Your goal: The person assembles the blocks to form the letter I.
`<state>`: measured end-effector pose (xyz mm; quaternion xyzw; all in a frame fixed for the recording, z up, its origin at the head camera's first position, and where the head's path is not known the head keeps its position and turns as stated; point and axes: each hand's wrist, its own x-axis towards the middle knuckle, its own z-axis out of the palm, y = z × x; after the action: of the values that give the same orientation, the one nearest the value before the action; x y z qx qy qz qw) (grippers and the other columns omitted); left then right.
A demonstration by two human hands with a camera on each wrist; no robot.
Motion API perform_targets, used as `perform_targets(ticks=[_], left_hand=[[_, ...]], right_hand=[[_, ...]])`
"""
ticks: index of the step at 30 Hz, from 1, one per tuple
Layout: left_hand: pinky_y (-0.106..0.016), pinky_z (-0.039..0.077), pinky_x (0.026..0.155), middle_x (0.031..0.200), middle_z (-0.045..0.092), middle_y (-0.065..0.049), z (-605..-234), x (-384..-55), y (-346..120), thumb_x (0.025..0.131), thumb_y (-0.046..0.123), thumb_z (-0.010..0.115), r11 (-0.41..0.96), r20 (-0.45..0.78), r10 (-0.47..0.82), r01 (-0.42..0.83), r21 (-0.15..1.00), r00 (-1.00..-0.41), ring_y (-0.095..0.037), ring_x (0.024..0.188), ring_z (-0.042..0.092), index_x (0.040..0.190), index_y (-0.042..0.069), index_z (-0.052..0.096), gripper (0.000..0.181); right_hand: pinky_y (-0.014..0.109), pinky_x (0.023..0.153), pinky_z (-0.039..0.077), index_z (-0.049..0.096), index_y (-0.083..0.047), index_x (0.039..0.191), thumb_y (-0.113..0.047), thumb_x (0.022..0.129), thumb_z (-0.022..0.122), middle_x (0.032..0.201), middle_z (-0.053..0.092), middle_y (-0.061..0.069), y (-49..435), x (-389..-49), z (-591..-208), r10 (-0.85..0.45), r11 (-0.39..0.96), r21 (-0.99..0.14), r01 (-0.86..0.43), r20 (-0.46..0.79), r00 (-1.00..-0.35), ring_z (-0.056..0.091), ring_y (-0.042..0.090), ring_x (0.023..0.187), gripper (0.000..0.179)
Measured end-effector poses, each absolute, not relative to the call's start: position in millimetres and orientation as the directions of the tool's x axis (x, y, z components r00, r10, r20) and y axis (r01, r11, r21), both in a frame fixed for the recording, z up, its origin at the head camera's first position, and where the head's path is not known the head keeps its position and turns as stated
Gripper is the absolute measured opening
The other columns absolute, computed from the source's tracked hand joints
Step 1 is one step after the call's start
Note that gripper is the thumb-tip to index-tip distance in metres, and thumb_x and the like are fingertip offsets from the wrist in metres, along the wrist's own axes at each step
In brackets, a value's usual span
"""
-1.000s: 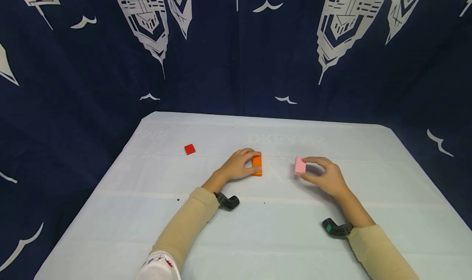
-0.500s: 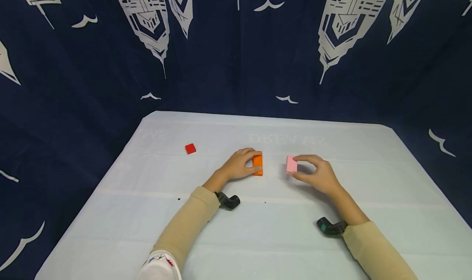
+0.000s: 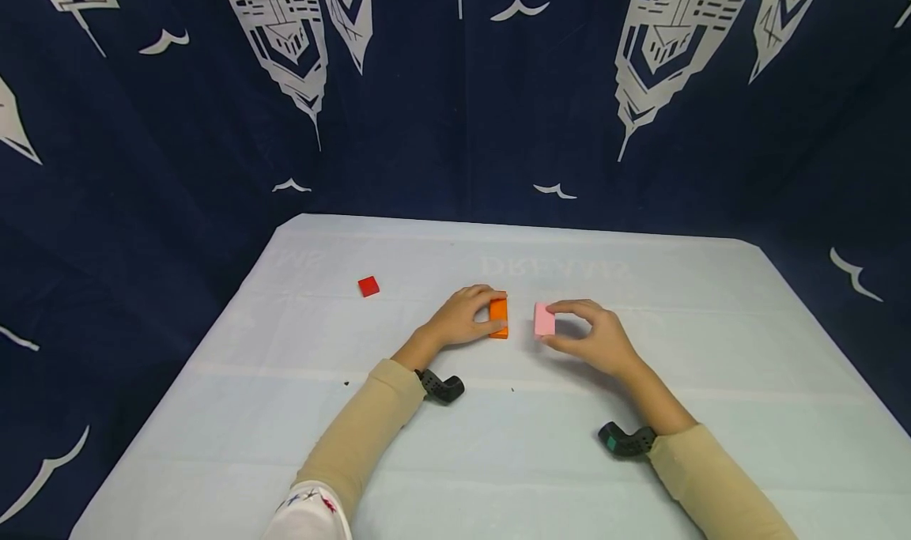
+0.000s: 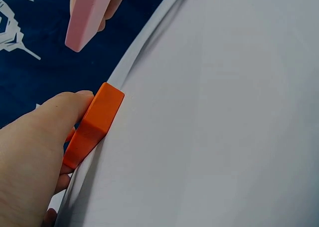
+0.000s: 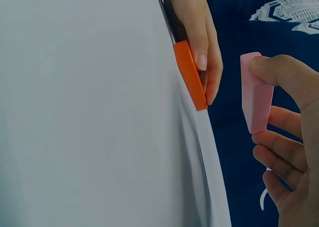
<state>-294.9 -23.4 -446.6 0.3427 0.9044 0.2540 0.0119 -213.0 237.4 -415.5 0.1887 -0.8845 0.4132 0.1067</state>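
Near the middle of the table, my left hand [image 3: 459, 319] grips an orange block [image 3: 500, 315] by its two ends, thumb on the near end. The orange block [image 4: 97, 122] rests on the white cloth in the left wrist view. To its right, my right hand [image 3: 598, 338] pinches a pink block [image 3: 544, 319] between thumb and fingers. This pink block [image 5: 255, 95] is held raised off the table, with a gap between it and the orange one. A small red block [image 3: 368, 286] lies farther left, apart from both hands.
A white cloth covers the table [image 3: 455, 453]. Dark blue curtain [image 3: 455, 129] with white building prints hangs behind and beside it. A few tiny dark specks lie on the cloth. Each wrist wears a black band, such as the left wristband [image 3: 441, 387].
The right hand has carried the pink block leftward, narrowing the gap to the orange block. The left hand, the orange block and the red block have stayed in place.
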Motion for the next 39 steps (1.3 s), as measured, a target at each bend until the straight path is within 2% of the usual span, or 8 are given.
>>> perform_targets(ticks=[16,33,39], left_hand=[[-0.044,0.030,0.112,0.146,0.045,-0.007,-447.5,-295.7,-23.8,0.093,0.048,0.060,0.640,0.146,0.623,0.608,0.469,-0.768,-0.025,0.135,0.038,0.146,0.022,0.048,0.060],[-0.042,0.028,0.113,0.145,0.045,-0.009,-447.6,-296.1,-24.2,0.094,0.036,0.061,0.637,0.158,0.639,0.634,0.439,-0.752,-0.026,0.135,0.038,0.145,0.020,0.047,0.056],[-0.043,0.029,0.112,0.145,0.045,-0.008,-448.5,-297.2,-24.1,0.094,0.044,0.062,0.633,0.162,0.632,0.626,0.456,-0.758,-0.026,0.135,0.038,0.145,0.021,0.048,0.058]], right_hand=[[0.051,0.097,0.045,0.072,-0.013,0.113,-0.027,0.072,0.088,0.117,0.067,0.003,213.1,-210.0,-420.2,-0.348,0.544,-0.654,-0.525,0.393,-0.851,0.058,0.025,0.113,0.047],[0.047,0.097,0.045,0.072,-0.011,0.114,-0.023,0.071,0.087,0.114,0.068,-0.002,195.2,-202.8,-423.4,-0.431,0.501,-0.631,-0.593,0.413,-0.803,0.058,0.021,0.113,0.047],[0.045,0.096,0.046,0.072,-0.010,0.112,-0.023,0.071,0.088,0.112,0.069,-0.002,191.6,-200.7,-425.2,-0.450,0.493,-0.623,-0.607,0.415,-0.791,0.059,0.021,0.111,0.045]])
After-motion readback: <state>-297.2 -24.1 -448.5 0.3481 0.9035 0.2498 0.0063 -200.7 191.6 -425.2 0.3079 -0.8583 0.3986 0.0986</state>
